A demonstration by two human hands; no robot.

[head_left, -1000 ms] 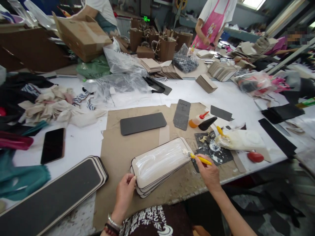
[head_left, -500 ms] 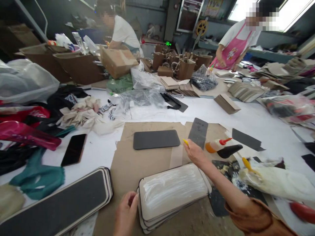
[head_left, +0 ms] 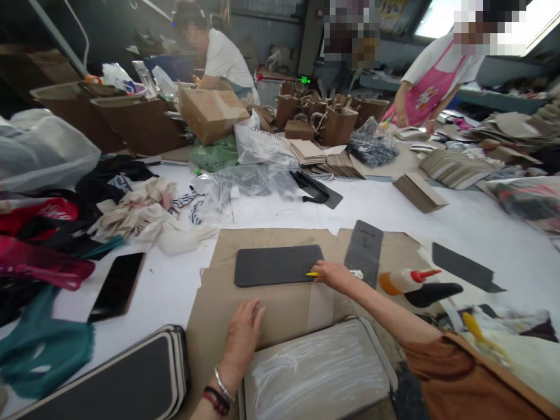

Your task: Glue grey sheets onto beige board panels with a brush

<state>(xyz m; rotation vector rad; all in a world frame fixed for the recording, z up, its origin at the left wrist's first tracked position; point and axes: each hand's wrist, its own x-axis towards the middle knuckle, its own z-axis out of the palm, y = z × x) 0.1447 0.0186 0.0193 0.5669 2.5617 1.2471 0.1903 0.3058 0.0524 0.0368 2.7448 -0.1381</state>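
The right hand point(head_left: 335, 276) pinches a yellow-handled glue brush point(head_left: 313, 274) beside a dark grey panel point(head_left: 279, 265). The left hand point(head_left: 243, 337) lies open on kraft paper point(head_left: 271, 321). Caution: a glue-coated panel stack point(head_left: 315, 373) sits below the right forearm point(head_left: 376, 306); a lowered sleeve point(head_left: 437, 373) could smear it.

Brush: the yellow-handled brush point(head_left: 312, 275) is partly hidden by the fingers of the right hand point(head_left: 335, 276).
Glue-coated stack: the panel stack point(head_left: 315, 373) is cut off by the bottom edge.
Dark stack: the dark panels point(head_left: 100, 379) run off the lower left corner.
Grey strip: the writing on the grey strip point(head_left: 364, 248) is too small to read.
Lower right: the white bag point(head_left: 525, 361) is blurred and cut off.
Upper right: a pixelated patch hides the head of the co-worker in a pink apron point(head_left: 431, 84).
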